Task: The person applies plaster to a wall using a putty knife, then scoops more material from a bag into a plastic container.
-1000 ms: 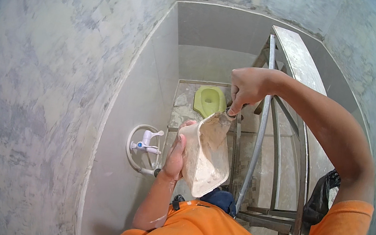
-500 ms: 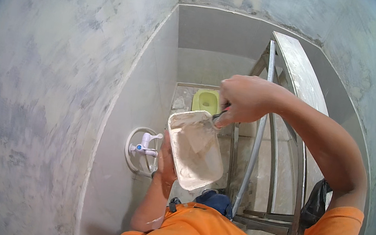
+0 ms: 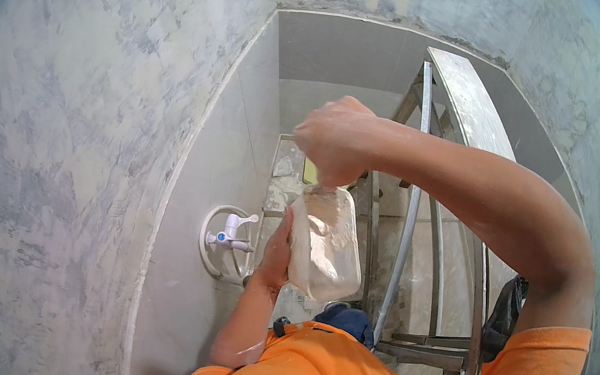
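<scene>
A white rectangular plastic tub [image 3: 336, 282], smeared with pale creamy filler [image 3: 330, 242], is tilted in front of my body. My left hand [image 3: 277, 250] grips it from the left side, with the fingers along its outer wall. Over the tub's far edge my right hand [image 3: 334, 142] is closed in a fist, its wrist bent down. It holds a putty knife; the handle is covered by the hand, and the blade is hardly told apart from the filler. Both hands have whitish smears on them.
A white tap [image 3: 231, 232] sticks out of the grey tiled wall [image 3: 221, 168] at my left. On the right stands a metal frame with a long plank [image 3: 475, 105] on top. A yellow-green squat toilet [image 3: 310, 171] lies beyond, mostly covered. A black bag [image 3: 504, 315] hangs by the frame.
My right hand has swung left and turned over at the tub's far edge, hiding the putty knife's handle. The tub has tipped and moved slightly right in my left hand.
</scene>
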`<state>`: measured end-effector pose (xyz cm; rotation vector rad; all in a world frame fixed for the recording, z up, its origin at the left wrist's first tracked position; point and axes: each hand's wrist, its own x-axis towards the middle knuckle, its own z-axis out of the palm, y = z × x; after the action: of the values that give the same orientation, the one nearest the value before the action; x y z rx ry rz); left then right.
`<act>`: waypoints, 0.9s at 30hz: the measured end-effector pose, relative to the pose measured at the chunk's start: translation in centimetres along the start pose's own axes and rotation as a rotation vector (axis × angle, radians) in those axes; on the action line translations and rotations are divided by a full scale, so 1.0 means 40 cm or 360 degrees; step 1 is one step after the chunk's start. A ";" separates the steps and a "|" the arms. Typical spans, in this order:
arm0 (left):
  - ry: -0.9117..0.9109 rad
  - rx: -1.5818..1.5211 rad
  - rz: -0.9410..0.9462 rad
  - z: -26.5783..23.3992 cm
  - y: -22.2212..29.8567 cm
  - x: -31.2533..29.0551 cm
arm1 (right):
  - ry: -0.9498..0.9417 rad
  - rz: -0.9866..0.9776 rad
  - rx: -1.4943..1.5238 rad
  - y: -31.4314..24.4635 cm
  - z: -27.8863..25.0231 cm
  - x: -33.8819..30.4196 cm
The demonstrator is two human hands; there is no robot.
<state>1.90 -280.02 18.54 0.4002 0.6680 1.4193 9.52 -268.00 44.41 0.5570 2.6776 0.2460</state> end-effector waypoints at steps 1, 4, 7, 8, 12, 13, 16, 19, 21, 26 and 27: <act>0.0057 -0.0013 0.0047 0.021 -0.017 0.001 | 0.0003 0.0006 0.0004 -0.013 -0.012 -0.006; 0.0075 -0.0033 0.0045 0.022 -0.038 -0.006 | 0.0061 -0.0165 -0.0112 -0.066 -0.033 -0.023; -0.0064 -0.0338 0.0150 0.025 -0.029 -0.050 | 0.0185 -0.0381 -0.0389 -0.149 -0.022 -0.045; -0.0061 -0.0338 0.0161 0.021 -0.026 -0.060 | 0.0189 -0.0388 -0.0395 -0.175 -0.010 -0.052; 0.0339 -0.0320 0.0378 -0.070 -0.032 -0.092 | 0.0303 -0.0839 -0.0372 -0.300 0.050 -0.103; 0.0494 0.0183 0.0321 0.006 0.028 -0.133 | 0.0492 -0.0839 -0.0736 -0.326 0.056 -0.132; 0.0779 0.1194 0.0180 0.081 0.113 -0.197 | 0.0684 -0.0884 -0.0772 -0.380 0.082 -0.152; 0.0045 -0.0238 0.0533 -0.085 0.085 -0.171 | 0.0371 -0.0780 -0.0368 -0.359 0.023 -0.191; 0.0008 -0.0371 0.0461 -0.117 0.090 -0.169 | 0.0289 -0.0444 -0.0100 -0.323 0.009 -0.193; -0.0120 -0.0542 0.0415 -0.048 0.080 -0.221 | 0.0092 0.0052 0.0263 -0.236 -0.028 -0.151; -0.0213 -0.0586 0.0374 -0.041 0.075 -0.221 | 0.0086 0.0102 0.0369 -0.221 -0.026 -0.143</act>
<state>-1.59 -288.55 20.83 0.2847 0.2466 1.6834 10.89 -278.46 45.13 0.7156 2.7624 -0.0339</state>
